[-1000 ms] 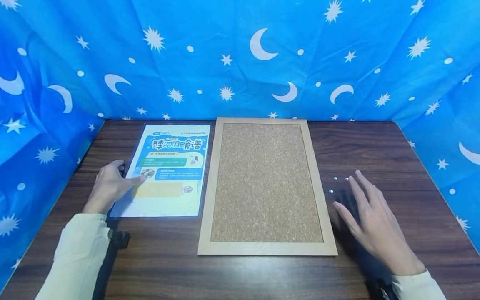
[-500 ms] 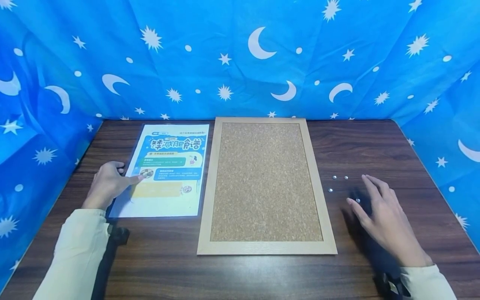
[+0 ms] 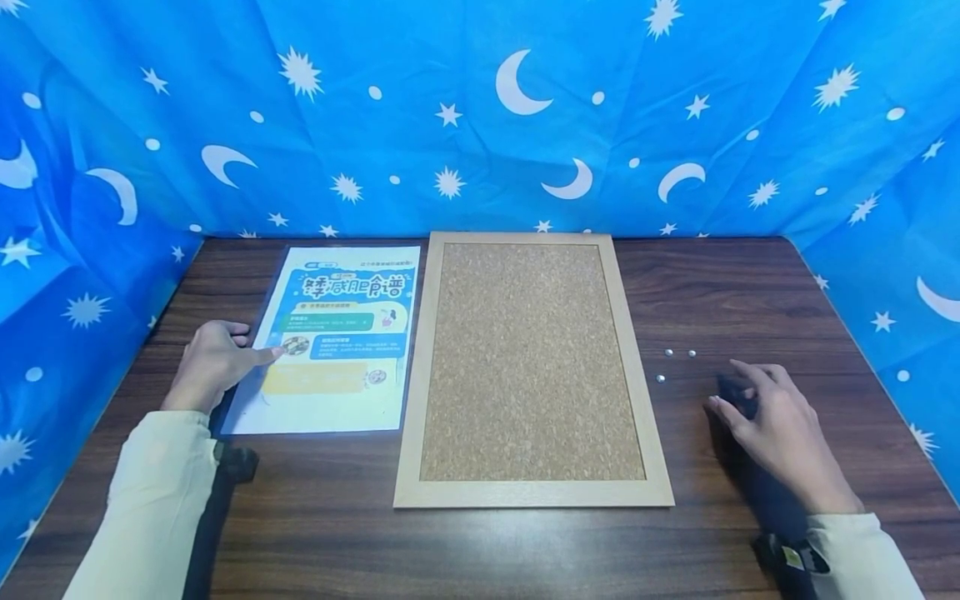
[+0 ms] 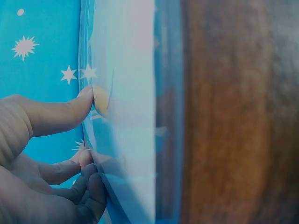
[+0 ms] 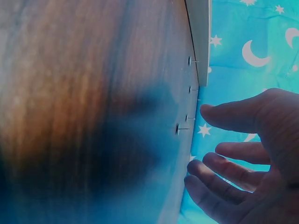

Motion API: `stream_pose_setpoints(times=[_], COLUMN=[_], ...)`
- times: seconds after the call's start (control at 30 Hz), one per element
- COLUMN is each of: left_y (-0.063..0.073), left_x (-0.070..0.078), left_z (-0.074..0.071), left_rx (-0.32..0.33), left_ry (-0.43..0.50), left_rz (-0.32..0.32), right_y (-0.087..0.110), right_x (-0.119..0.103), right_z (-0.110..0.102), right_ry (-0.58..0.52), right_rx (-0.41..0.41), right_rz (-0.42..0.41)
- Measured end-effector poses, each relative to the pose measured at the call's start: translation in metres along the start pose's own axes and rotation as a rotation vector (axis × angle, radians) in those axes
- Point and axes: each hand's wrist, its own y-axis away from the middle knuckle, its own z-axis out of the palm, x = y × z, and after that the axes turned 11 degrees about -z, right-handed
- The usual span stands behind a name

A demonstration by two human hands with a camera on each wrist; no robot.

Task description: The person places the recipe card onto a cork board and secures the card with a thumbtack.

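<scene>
My left hand (image 3: 210,360) is at the left edge of a laminated sheet (image 3: 322,410) printed with a colourful poster. The thumb lies on its face, and the curled fingers meet at the edge in the left wrist view, pinching it. To the right of a wood-framed cork board (image 3: 536,362), my right hand (image 3: 787,425) hovers with fingers loosely bent and holding nothing. Several silver thumbtacks (image 5: 178,129) stand pins-up on the table in the right wrist view. Three show in the head view, including one tack (image 3: 661,379) near the frame; the hand hides another.
The dark wood-grain table (image 3: 525,554) bears all of these. A blue curtain (image 3: 420,125) with white moons and stars encloses the back and both sides. The board's wooden frame (image 3: 532,494) lies between the sheet and the tacks.
My right hand has drawn back and to the right, away from the three tacks, with its fingers bending more. The sheet has shifted very slightly rightward; the left hand stays almost in place.
</scene>
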Motion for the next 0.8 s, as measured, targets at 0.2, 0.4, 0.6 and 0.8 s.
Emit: stream_pose_setpoints(times=[0.2,0.4,0.6,0.8], left_y=[0.0005,0.0010,0.0000,-0.0006], left_x=[0.0017,0.0036,0.0057,0.0032], left_z=[-0.0023,-0.0020,0.0013,-0.0009], left_rx=[0.003,-0.006,-0.017,-0.031], left_ry=[0.002,0.005,0.018,-0.006], left_rz=[-0.017,-0.004,-0.004,0.018], right_y=[-0.0010,-0.0007,-0.0004,-0.0012], right_x=[-0.0022,-0.0029,-0.0012,0.0014], right_z=[-0.0004,-0.0007,-0.0019,-0.0027], right_ry=[0.005,0.012,0.015,0.017], right_rx=[-0.010,-0.024,-0.017,-0.006], right_rz=[0.010,0.030,0.035,0.027])
